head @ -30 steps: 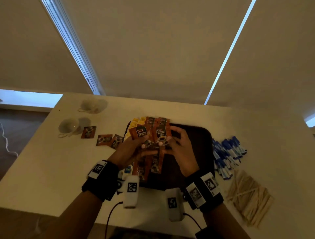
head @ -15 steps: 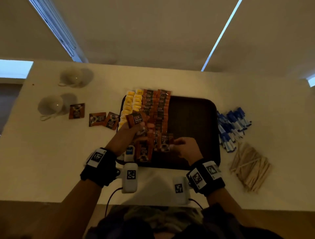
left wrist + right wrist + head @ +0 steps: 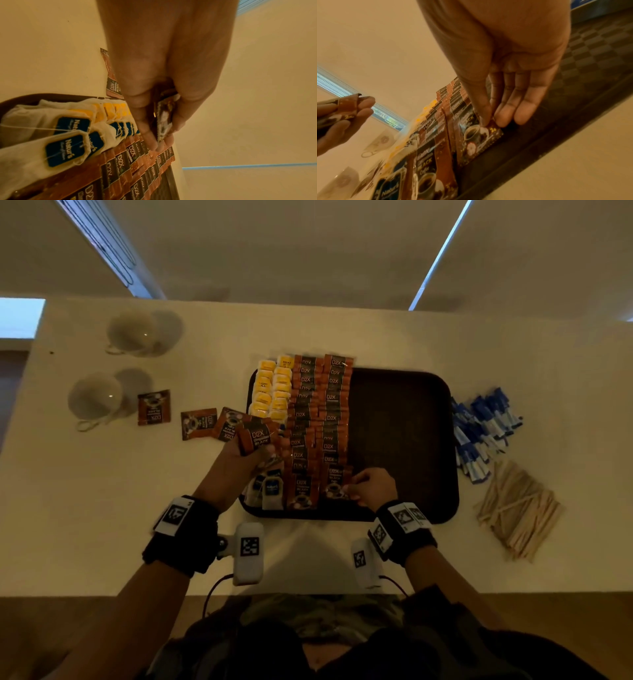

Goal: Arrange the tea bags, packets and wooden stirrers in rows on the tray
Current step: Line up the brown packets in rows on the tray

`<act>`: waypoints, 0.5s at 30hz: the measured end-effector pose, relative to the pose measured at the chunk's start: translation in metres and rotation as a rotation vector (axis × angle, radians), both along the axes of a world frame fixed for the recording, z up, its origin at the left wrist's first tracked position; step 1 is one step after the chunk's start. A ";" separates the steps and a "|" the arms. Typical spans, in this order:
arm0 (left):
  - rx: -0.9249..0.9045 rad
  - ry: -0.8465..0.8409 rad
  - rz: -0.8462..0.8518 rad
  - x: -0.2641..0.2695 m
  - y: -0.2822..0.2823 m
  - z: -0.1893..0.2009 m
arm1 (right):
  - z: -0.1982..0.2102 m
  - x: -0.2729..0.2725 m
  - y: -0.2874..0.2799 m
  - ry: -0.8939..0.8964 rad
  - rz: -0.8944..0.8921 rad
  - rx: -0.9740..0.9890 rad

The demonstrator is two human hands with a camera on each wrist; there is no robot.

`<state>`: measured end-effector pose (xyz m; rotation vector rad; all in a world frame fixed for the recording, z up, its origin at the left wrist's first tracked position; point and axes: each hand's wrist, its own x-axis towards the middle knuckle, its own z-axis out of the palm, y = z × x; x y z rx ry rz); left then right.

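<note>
**Coffee packets being laid in rows on the tray**

A dark tray (image 3: 404, 440) is taken as the landmark. Its left part is filled with rows: yellow packets (image 3: 270, 386) along the left edge, tea bags (image 3: 270, 491) with blue tags at the near-left corner, and two overlapping columns of brown coffee packets (image 3: 320, 412) beside them. The right part of the tray is bare.

A small stack of coffee packets (image 3: 255, 436) is gripped by the left hand (image 3: 236, 467), fingers and thumb clamped on it, above the tray's left edge. The nearest packet (image 3: 337, 482) of the right-hand brown column, by the tray's near rim, is pinched between thumb and fingertips of the right hand (image 3: 373, 486); the other fingers are held fairly straight.

To the left of the tray, three loose coffee packets (image 3: 154, 412) lie on the table (image 3: 102, 508), and beyond them two cups (image 3: 96, 398). To the right of the tray lies a heap of blue packets (image 3: 483, 429), and nearer, a pile of wooden stirrers (image 3: 517, 508).
</note>
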<state>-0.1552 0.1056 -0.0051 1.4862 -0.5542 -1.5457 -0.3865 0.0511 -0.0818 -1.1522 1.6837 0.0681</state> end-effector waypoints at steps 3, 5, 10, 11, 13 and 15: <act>-0.008 -0.009 -0.011 0.003 0.002 -0.002 | -0.001 0.002 -0.001 0.013 -0.002 -0.024; 0.001 -0.004 -0.013 0.003 0.003 -0.002 | -0.001 0.004 -0.001 0.019 0.002 -0.037; 0.043 0.162 0.015 -0.002 0.001 0.002 | 0.003 0.008 -0.004 0.015 -0.006 -0.059; 0.050 0.187 0.016 -0.002 0.000 0.002 | 0.003 0.008 -0.006 0.013 -0.005 -0.065; 0.047 0.211 0.004 -0.006 -0.004 0.001 | 0.003 0.009 -0.008 0.007 0.001 -0.066; 0.060 0.228 -0.004 -0.009 -0.008 0.000 | 0.002 0.009 -0.009 -0.007 -0.005 -0.067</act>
